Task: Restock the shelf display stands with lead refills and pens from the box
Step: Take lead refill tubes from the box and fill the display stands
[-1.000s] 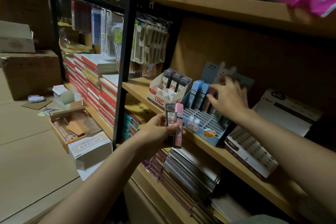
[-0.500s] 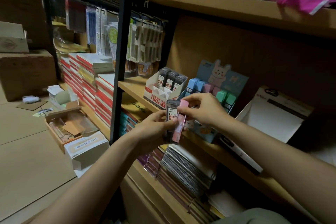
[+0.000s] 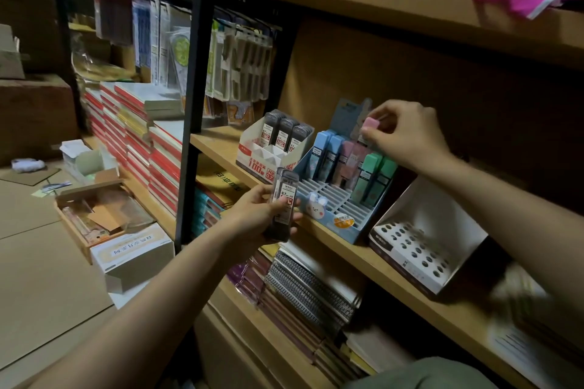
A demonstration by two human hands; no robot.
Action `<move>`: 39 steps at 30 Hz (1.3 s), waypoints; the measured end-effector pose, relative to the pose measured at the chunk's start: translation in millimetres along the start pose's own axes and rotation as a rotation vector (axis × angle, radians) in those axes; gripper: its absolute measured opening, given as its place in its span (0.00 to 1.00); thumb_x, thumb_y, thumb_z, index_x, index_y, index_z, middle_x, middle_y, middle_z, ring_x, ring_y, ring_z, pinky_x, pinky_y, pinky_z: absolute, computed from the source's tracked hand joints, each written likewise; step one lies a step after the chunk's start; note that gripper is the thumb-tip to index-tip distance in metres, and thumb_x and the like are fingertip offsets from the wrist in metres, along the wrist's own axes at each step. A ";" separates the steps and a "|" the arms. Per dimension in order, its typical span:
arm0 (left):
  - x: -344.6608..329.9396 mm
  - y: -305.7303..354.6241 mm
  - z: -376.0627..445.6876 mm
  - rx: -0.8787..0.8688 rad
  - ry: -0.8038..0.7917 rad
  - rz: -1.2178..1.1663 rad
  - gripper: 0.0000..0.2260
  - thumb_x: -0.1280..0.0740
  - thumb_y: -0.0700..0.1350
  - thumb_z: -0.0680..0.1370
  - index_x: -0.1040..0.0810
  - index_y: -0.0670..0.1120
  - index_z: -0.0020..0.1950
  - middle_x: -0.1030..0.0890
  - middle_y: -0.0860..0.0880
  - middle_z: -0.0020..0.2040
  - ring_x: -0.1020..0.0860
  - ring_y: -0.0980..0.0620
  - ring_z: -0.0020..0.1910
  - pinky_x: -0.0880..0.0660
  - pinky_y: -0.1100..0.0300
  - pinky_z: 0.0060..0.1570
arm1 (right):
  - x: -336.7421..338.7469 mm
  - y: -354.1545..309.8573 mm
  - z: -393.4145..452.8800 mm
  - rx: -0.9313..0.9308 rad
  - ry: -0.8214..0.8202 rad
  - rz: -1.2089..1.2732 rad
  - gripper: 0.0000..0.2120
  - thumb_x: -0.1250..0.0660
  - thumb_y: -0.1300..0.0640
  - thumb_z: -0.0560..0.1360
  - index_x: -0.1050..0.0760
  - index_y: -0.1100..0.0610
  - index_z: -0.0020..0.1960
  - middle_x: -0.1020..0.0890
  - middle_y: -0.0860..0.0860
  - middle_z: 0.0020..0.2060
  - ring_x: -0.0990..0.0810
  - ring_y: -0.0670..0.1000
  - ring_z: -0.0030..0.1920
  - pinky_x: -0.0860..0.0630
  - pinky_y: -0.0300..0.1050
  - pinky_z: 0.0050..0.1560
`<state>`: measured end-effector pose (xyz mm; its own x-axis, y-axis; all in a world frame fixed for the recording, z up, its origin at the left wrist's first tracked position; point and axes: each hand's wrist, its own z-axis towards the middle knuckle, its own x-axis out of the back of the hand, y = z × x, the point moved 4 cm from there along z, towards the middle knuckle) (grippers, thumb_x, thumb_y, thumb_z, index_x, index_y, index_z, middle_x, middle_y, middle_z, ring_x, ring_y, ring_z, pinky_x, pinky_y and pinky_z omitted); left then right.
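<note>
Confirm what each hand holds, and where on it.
Left hand: dark lead refill case, gripped around its lower half. Right hand: pink refill case, pinched at its top end.

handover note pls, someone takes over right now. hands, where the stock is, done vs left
Right hand: pinches a pink refill case by its top, above the pink column of the blue rabbit stand; not yet seated.
Left hand: holds a dark 0.7 refill case in front of the shelf edge.
Done: blue stand's back row holds blue, pink and green cases; white-and-red stand holds three dark cases at the back.
Left: seat the pink case, slot the dark one in the white-and-red stand, fill the empty front slots of both, and the empty white holed stand. Supply box sits on the floor, left.
</note>
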<state>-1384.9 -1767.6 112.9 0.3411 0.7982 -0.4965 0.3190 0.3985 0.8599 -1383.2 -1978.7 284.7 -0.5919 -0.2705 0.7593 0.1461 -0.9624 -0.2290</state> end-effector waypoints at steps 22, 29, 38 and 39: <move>-0.2 -0.2 9.2 -0.049 -0.019 0.044 0.10 0.37 0.39 0.80 0.26 0.46 0.61 0.17 0.44 0.50 0.15 0.51 0.44 0.19 0.54 0.40 | -44.3 18.1 -0.1 -0.106 -0.099 -0.256 0.09 0.27 0.52 0.72 0.24 0.55 0.47 0.18 0.52 0.41 0.19 0.54 0.42 0.19 0.51 0.42; -0.4 0.4 8.2 -0.061 -0.023 0.060 0.12 0.37 0.39 0.80 0.27 0.46 0.63 0.18 0.44 0.52 0.15 0.51 0.44 0.19 0.55 0.38 | -54.4 22.1 -4.2 -0.106 -0.093 -0.336 0.08 0.33 0.49 0.76 0.24 0.53 0.42 0.22 0.54 0.42 0.21 0.55 0.42 0.21 0.52 0.42; -1.3 8.6 -2.3 -0.086 -0.037 0.101 0.13 0.35 0.40 0.78 0.27 0.46 0.62 0.19 0.46 0.53 0.19 0.47 0.52 0.20 0.52 0.41 | -39.0 -18.1 -4.3 0.041 -0.143 -0.073 0.11 0.34 0.50 0.78 0.21 0.54 0.56 0.24 0.50 0.51 0.23 0.47 0.47 0.27 0.33 0.43; -1.7 10.2 -3.8 -0.093 -0.046 0.096 0.13 0.35 0.40 0.78 0.27 0.46 0.62 0.18 0.46 0.52 0.19 0.47 0.52 0.20 0.53 0.40 | -42.7 -29.6 -12.0 0.055 -0.200 0.056 0.12 0.32 0.49 0.77 0.22 0.52 0.58 0.22 0.47 0.50 0.22 0.44 0.44 0.28 0.30 0.41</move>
<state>-1385.6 -1763.2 122.9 0.4066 0.8141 -0.4147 0.2003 0.3634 0.9098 -1371.7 -1938.4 251.8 -0.4131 -0.3178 0.8534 0.2206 -0.9441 -0.2448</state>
